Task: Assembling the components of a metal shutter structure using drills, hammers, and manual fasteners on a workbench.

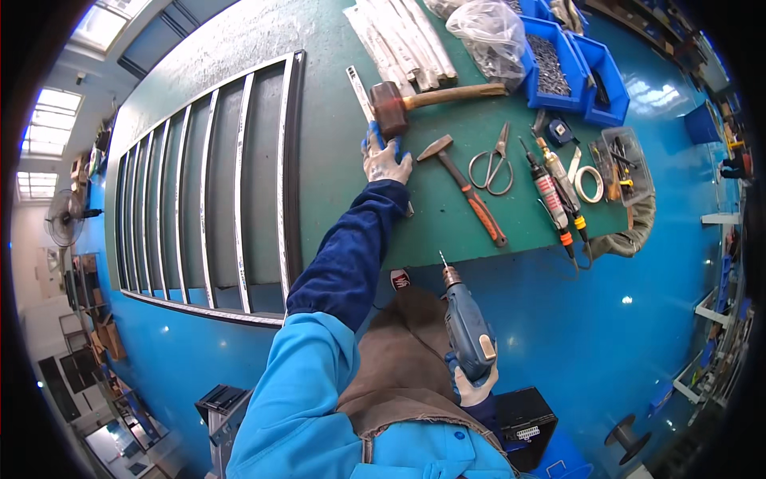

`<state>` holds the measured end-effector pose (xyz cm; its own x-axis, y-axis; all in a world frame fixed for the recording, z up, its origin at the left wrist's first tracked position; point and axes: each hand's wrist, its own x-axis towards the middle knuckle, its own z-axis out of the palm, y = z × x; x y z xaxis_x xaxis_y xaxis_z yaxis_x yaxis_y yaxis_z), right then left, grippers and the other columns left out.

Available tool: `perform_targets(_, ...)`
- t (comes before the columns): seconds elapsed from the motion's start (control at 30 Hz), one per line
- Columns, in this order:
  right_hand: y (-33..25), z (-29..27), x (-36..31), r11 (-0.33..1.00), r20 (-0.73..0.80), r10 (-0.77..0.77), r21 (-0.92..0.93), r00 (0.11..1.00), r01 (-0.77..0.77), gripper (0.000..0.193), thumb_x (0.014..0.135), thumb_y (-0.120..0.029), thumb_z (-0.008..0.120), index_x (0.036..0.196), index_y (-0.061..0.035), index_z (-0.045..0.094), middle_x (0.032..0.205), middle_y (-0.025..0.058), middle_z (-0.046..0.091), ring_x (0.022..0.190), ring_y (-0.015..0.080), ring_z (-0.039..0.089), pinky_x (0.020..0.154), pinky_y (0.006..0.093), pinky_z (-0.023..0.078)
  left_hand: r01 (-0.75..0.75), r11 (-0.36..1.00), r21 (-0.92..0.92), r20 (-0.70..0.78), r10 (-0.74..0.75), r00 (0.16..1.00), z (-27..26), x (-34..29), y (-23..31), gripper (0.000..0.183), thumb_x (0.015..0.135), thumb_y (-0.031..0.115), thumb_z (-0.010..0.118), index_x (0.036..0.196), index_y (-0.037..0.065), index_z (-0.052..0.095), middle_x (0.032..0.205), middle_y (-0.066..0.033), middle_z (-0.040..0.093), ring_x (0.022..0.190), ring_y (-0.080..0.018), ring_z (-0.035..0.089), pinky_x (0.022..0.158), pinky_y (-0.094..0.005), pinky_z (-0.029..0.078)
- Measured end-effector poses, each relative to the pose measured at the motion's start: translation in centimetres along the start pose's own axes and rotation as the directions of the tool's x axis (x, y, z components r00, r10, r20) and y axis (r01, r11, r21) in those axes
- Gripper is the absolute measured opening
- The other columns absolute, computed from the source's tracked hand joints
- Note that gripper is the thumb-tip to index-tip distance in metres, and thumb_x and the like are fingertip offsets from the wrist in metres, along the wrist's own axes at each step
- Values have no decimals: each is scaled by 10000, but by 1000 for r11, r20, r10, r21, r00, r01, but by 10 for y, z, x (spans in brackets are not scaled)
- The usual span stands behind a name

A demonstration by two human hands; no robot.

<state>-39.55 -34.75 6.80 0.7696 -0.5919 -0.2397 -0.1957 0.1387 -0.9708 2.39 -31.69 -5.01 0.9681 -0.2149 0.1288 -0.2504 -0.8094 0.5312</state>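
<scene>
My gloved left hand (387, 162) reaches onto the green workbench top, fingers stretched out and apart over a narrow metal strip (359, 92) like a steel ruler. The strip's middle is hidden under the hand. Just beyond the fingertips lies a mallet (389, 108) with a dark head and wooden handle. In front of my body, off the bench's near edge, my gloved right hand (476, 388) is closed round the grip of a blue electric drill (467, 323). Its thin bit points toward the bench. A claw hammer (464, 191) with an orange-and-black handle lies right of my left hand.
A slatted metal frame (242, 188) covers the bench's left side. To the right lie scissors (495, 164), two pen-shaped tools with cords (552, 191), a tape roll (589, 184) and a tape measure (560, 131). Blue bins (552, 100), a plastic bag and wrapped bars (403, 40) stand behind.
</scene>
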Motion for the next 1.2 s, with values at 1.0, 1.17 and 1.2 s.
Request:
perform_targets(1.0,18,95,173,676,677,416,216,607,-704,624,752,-218,785,1245,16,483,996,155,607,773,226,614,619,312,516,707,695,130,-437,-600,670,-263,-403,-164,235,856,71,613,1080,12,653,1025,-152,668,953,-243,646,854,-340,501)
perform_targets(1.17,42,88,128,635,749,399,191,529,-749,725,715,-273,827,1298,-18,479,1077,157,625,846,209,641,668,301,539,266,913,309,-202,-211,956,-279,-275,-212,336,822,73,628,1158,71,626,1174,-168,599,1100,-326,575,953,-390,442)
perform_targets(1.2,46,85,121,636,758,405,169,512,-753,732,710,-262,834,1303,-20,480,1075,159,628,859,199,640,676,307,543,182,943,277,-146,-146,978,-272,-251,-215,350,816,90,643,1164,71,623,1202,-169,589,1129,-322,563,965,-388,436)
